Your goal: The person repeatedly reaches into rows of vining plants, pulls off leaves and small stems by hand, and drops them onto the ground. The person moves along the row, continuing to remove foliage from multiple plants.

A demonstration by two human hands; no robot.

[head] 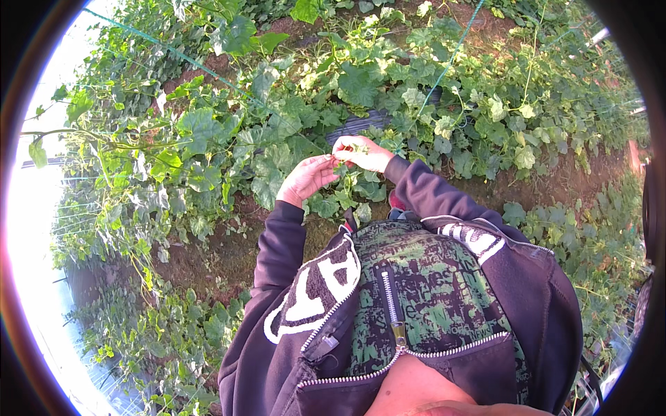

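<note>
Both of my hands meet in front of me, just above a row of broad-leaved vine plants (322,203). My left hand (308,178) has its thumb and forefinger pinched at a thin piece of vine shoot (359,148). Touching those fingertips, my right hand (367,158) is bent around the same shoot, and small pale-green leaves show against its fingers. The exact spot of the pinch is too small to make out. Lobed green leaves hang directly below and behind both hands.
A teal string (182,56) slants down into the leaves at left, and another string (451,62) stands to the right. Black plastic film (359,125) shows behind my hands. Bare soil (208,265) runs between plant rows. A long vine stem (104,136) reaches across at left.
</note>
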